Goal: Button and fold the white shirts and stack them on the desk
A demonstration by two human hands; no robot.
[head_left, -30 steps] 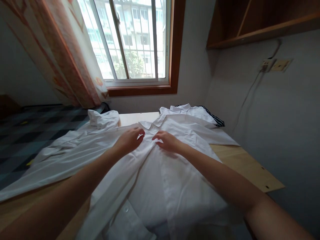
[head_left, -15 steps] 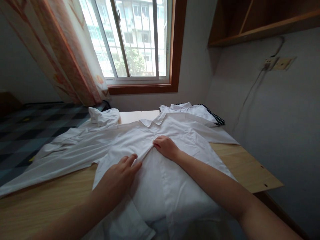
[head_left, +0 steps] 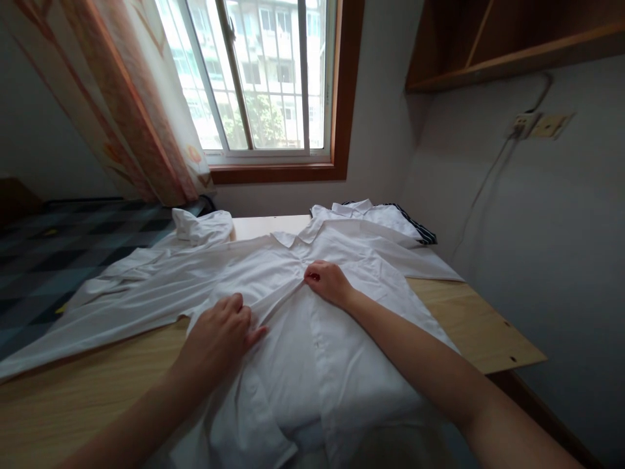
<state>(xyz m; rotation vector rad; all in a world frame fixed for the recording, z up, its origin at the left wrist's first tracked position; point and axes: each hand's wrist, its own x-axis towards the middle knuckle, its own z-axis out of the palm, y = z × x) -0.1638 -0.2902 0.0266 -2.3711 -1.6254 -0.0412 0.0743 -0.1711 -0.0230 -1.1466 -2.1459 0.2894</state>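
Observation:
A white long-sleeved shirt [head_left: 288, 365] lies spread out front side up, its collar toward the window and its sleeves stretched to both sides. My right hand [head_left: 328, 283] pinches the shirt's front placket a little below the collar. On the left part of the shirt front rests my left hand [head_left: 222, 329], fingers bent over the fabric and thumb pointing right. Cloth is gathered by its fingers. A taut fold runs between the two hands. The lower front hangs partly open near the bottom of the view.
The shirt lies on a wooden board [head_left: 488, 326]. Folded white and striped clothes [head_left: 390, 218] sit at its back right, a crumpled white garment [head_left: 202, 227] at the back left. A checked bedspread [head_left: 97, 238] is at the left, below a curtain [head_left: 131, 98].
My left hand has moved left and its fingers have curled into the cloth, pulling the shirt front leftward. My right hand has shifted slightly right, still pinching the placket.

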